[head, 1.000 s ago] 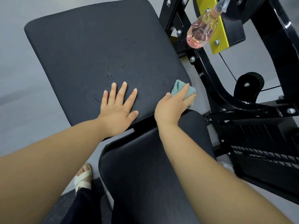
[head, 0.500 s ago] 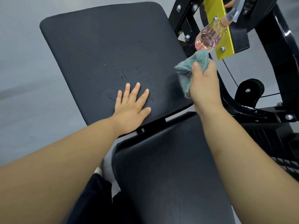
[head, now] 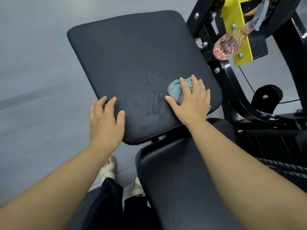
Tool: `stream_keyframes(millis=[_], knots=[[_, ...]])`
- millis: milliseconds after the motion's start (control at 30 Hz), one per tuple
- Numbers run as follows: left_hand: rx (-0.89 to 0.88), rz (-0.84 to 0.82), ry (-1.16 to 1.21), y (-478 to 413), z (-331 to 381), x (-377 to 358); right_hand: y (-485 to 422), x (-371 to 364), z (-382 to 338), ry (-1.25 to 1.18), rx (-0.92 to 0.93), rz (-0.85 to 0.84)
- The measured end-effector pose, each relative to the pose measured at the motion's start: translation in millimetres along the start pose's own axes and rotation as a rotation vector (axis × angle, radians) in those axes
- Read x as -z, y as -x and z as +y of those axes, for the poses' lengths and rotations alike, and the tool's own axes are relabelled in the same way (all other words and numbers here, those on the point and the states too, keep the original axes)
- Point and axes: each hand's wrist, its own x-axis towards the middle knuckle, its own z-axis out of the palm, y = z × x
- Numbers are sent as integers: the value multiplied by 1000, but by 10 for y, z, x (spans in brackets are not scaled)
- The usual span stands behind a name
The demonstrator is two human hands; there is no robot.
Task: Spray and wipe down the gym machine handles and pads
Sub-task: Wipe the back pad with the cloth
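While your right fingers (head: pixel 185 86) lay spread and fairly straight over the teal cloth (head: pixel 175 90), they pressed it against the lower right part of the black back pad (head: pixel 132 47), with the thumb stretched onto the bare pad beside it. Your right hand (head: pixel 191 103) covered much of the cloth; a bunched part showed above your fingers and a small corner at the hand's outer side. Your left fingers (head: pixel 110 102) were loosely apart and gently curved, resting at the pad's left edge and holding nothing, and your left hand (head: pixel 104 122) had its thumb on the pad's face. Between the two hands the pad carried a damp smear. The spray bottle (head: pixel 227 45) of pink liquid hung on the black machine frame (head: pixel 232 83) near the pad's upper right, against a yellow plate (head: pixel 232 12). The seat pad (head: pixel 179 180) lay below your right forearm.
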Motion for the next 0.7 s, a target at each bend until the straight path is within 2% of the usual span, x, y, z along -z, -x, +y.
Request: stream_keyframes(millis=[67, 133, 233, 300, 367, 433, 567, 633, 700], knots=[[33, -60, 44, 22, -90, -20, -4, -79, 32, -11, 34, 86], [42, -132, 115, 40, -154, -23, -29, -109, 82, -146, 38, 184], [67, -133, 231, 18, -165, 29, 7, -99, -78, -245, 130, 312], [86, -118, 316, 0, -150, 70, 182, -102, -418, -330, 329, 293], [94, -110, 366, 3, -130, 91, 480, -161, -826, -407, 532, 200], [109, -110, 439, 18, -106, 92, 798, -296, -1111, -430, 644, 130], [148, -130, 508, 6, -91, 91, 615, -283, -768, -263, 877, 105], [149, -147, 490, -4, -103, 87, 208, -181, -318, -158, 801, 172], [155, -160, 487, -17, -113, 73, -103, -89, 150, -119, 513, 210]])
